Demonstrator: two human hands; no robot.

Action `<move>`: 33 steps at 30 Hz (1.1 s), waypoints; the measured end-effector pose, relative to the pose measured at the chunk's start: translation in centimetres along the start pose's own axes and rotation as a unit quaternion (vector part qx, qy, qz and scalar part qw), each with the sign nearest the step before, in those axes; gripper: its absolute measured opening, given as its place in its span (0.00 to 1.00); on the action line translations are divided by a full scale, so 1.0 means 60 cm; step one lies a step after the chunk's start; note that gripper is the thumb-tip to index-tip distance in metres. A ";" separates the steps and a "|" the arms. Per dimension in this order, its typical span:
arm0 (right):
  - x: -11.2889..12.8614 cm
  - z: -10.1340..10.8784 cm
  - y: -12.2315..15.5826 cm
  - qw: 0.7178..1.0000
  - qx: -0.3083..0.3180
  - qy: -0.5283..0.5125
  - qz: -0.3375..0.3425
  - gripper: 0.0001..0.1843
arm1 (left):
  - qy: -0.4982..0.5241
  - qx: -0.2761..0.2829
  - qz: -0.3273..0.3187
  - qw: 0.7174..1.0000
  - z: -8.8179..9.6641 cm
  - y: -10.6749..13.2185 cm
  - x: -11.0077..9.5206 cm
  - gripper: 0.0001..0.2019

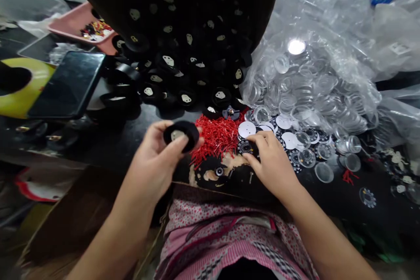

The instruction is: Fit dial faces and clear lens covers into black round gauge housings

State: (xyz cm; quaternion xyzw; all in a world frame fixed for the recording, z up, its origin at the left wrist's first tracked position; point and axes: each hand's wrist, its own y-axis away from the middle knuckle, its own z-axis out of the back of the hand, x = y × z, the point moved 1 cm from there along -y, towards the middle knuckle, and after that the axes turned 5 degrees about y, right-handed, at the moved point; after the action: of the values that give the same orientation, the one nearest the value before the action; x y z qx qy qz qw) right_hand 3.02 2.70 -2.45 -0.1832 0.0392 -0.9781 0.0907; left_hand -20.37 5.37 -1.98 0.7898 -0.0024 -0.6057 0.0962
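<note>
My left hand grips a round black cup-shaped case with a pale metal plate inside it, the thumb lying over the plate. My right hand has its thumb and forefinger at the edge of a black printed dial disc, which lies by the pile of dials. Between the hands is a heap of small red pointer-like pieces. White and black dial discs are spread just beyond my right hand. A small round part rests near the table's front edge.
Many similar black cases are heaped at the back. Clear round covers spill from a plastic bag on the right. At left are a phone, a yellow tape roll and a pink tray with small coloured pieces.
</note>
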 end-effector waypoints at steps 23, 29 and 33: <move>0.020 0.009 0.018 0.858 0.010 -0.495 -0.141 0.10 | 0.276 0.069 0.177 0.942 -0.074 0.109 0.057 0.17; 0.040 0.043 0.026 0.917 -0.028 -0.382 -0.109 0.07 | 0.230 0.042 0.209 0.950 -0.086 0.105 0.052 0.15; 0.060 0.054 0.022 0.957 -0.035 -0.288 -0.032 0.10 | 0.191 0.068 0.219 0.954 -0.095 0.116 0.056 0.14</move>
State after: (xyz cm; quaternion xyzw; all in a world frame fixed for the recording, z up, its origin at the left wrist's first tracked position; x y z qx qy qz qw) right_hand 1.12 0.60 1.71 -0.4612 0.0396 -0.8844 0.0605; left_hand -13.22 -1.01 -2.71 0.8756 -0.1980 -0.4059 0.1715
